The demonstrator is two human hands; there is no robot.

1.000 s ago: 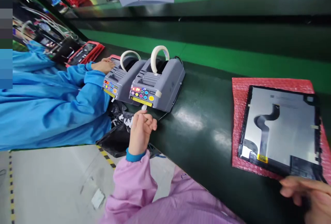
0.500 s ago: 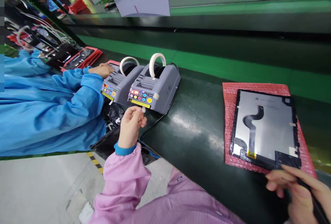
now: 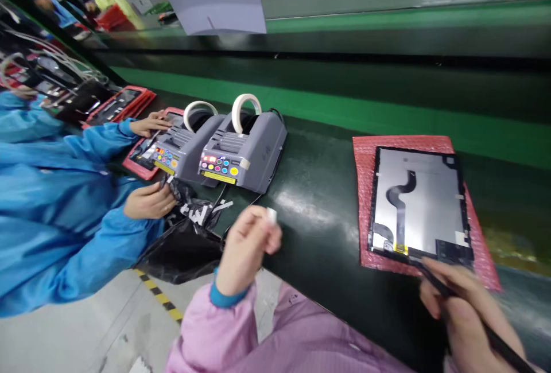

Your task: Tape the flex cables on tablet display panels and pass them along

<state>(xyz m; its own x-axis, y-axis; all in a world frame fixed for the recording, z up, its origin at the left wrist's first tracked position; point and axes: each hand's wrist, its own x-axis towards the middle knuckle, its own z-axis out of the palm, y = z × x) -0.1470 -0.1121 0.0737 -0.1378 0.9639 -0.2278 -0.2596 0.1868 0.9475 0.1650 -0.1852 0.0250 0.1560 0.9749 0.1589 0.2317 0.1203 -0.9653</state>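
My left hand (image 3: 252, 241) is closed, pinching a small piece of white tape (image 3: 271, 216) at its fingertips, over the bench just in front of the nearer tape dispenser (image 3: 245, 149). In my right hand (image 3: 469, 310) is a slim black tool that looks like tweezers (image 3: 434, 282), its tip by the lower edge of a tablet screen (image 3: 430, 201). The screen lies with its silver back up, a dark flex cable (image 3: 400, 206) running over it. Small white tape pieces show along its edges. Beneath it is red bubble wrap (image 3: 364, 206).
A second tape dispenser (image 3: 183, 146) stands left of the first. A co-worker in a blue sleeve (image 3: 99, 201) reaches in at the left with both hands. A black bag (image 3: 185, 252) with white tape scraps hangs at the bench edge. More screens on red wrap (image 3: 142, 97) lie farther left.
My left hand has drawn back from the dispenser's front, moving right with the tape piece. The right hand's tool now points at the screen's lower edge. A co-worker's second hand has come into view.
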